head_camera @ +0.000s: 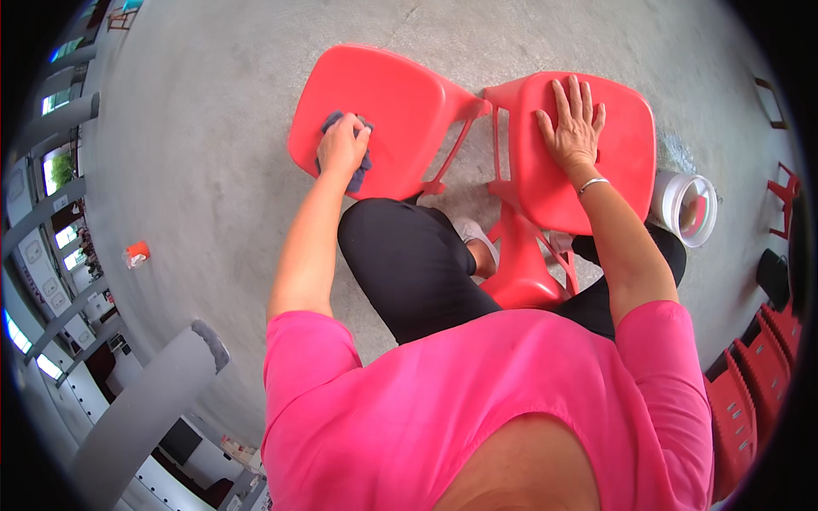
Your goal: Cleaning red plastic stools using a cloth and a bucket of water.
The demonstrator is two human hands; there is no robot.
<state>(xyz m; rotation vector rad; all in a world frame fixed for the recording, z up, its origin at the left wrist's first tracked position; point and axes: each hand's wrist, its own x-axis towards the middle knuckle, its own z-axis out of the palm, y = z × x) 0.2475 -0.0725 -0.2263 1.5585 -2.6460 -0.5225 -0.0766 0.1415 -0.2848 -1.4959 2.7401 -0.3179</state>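
Observation:
My left hand [343, 144] grips a bunched grey-blue cloth [360, 175], which rests on the seat of a red plastic stool [383, 89] in front of me to the left. My right hand [575, 131] lies palm down with fingers spread on the seat of a second red plastic stool [620, 172], to the right. A bracelet circles my right wrist. The two stools stand close together, their legs nearly meeting between the seats. Part of another red plastic stool [524, 281] shows low between my legs.
A white plastic bucket [674, 198] stands right of the second stool, beside a wet patch on the concrete floor [211, 128]. An orange container [137, 253] is on the floor far left. A thick grey column [153, 409] rises lower left. Stacked red chairs [732, 409] stand lower right.

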